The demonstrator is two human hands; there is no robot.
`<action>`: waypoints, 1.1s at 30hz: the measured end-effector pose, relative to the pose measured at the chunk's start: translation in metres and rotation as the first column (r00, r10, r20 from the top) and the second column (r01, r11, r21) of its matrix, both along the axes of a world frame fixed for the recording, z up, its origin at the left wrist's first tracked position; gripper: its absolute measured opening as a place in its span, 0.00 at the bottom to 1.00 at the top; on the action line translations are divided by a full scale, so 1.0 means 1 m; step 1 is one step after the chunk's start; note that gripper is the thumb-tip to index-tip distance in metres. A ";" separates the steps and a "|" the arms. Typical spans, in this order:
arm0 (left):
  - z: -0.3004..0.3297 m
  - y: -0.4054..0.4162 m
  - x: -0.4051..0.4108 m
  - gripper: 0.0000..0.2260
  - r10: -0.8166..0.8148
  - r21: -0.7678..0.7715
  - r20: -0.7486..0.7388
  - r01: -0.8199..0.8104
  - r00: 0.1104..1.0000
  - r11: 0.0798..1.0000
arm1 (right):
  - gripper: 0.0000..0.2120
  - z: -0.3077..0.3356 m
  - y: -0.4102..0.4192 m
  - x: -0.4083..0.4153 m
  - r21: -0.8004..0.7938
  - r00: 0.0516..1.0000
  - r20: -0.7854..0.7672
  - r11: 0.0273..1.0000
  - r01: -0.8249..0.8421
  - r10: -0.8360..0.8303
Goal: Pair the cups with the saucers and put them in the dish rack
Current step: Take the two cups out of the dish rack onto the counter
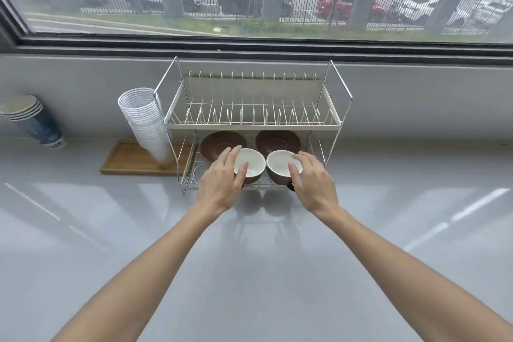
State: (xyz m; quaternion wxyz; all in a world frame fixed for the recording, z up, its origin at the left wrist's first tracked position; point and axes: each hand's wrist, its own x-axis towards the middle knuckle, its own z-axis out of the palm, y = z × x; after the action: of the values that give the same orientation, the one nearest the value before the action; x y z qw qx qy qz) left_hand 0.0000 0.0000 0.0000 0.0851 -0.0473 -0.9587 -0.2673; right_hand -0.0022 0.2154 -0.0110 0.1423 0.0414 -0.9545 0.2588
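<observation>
A two-tier wire dish rack (251,126) stands on the counter under the window. On its lower tier lie two brown saucers, the left saucer (215,144) and the right saucer (277,140), side by side. In front of them, at the tier's front edge, stand two cups that are brown outside and white inside. My left hand (219,182) grips the left cup (252,161) at its left rim, thumb inside. The right cup (279,164) is held at its right rim by my right hand (315,184). Both cups stand upright, in front of the saucers rather than on them.
A tilted stack of white disposable cups (144,119) on a wooden tray (130,159) touches the rack's left side. Stacked blue paper cups (33,119) lie further left. The rack's upper tier (249,114) holds nothing. The grey counter (249,258) stretches toward me.
</observation>
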 end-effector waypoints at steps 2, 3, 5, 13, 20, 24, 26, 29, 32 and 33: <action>-0.003 -0.002 -0.009 0.23 0.043 0.024 0.061 -0.044 0.997 0.999 | 0.18 0.000 0.002 -0.008 -0.014 0.998 0.046 0.999 0.042 -0.041; -0.005 -0.003 -0.013 0.23 0.066 0.027 0.087 -0.069 0.994 0.997 | 0.18 -0.003 0.004 -0.012 -0.009 0.995 0.074 0.998 0.068 -0.068; -0.005 -0.005 -0.019 0.22 0.104 0.056 0.171 -0.115 0.980 0.992 | 0.19 -0.004 0.005 -0.020 0.017 0.979 0.169 0.993 0.114 -0.115; -0.014 -0.014 -0.055 0.19 0.135 0.382 0.549 -0.391 0.825 0.837 | 0.22 -0.007 0.010 -0.053 0.129 0.889 0.386 0.969 0.212 -0.246; -0.024 -0.014 -0.071 0.19 0.065 0.452 0.671 -0.477 0.739 0.753 | 0.15 -0.020 0.010 -0.070 -0.201 0.802 0.563 0.908 0.368 -0.200; -0.027 -0.013 -0.074 0.20 0.053 0.453 0.699 -0.500 0.713 0.738 | 0.15 -0.018 0.008 -0.070 -0.354 0.738 0.663 0.817 0.454 -0.123; -0.029 -0.010 -0.075 0.20 0.049 0.451 0.711 -0.509 0.701 0.733 | 0.16 -0.020 0.009 -0.072 -0.385 0.727 0.679 0.792 0.474 -0.105; -0.029 -0.004 -0.075 0.17 0.082 0.448 0.714 -0.544 0.695 0.710 | 0.12 -0.020 0.010 -0.071 -0.424 0.733 0.674 0.765 0.485 -0.092; -0.029 0.000 -0.077 0.15 0.135 0.438 0.694 -0.564 0.707 0.701 | 0.10 -0.020 0.009 -0.066 -0.443 0.737 0.669 0.742 0.502 -0.099; -0.028 0.002 -0.076 0.14 0.147 0.436 0.691 -0.569 0.708 0.698 | 0.10 -0.020 0.009 -0.064 -0.447 0.737 0.668 0.735 0.509 -0.104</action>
State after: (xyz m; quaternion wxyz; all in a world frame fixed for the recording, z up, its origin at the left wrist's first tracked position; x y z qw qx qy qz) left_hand -0.0763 0.0016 -0.0282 -0.1632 0.2715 -0.7770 -0.5439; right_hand -0.0660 0.2244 -0.0313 -0.1203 -0.2585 -0.8057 0.5192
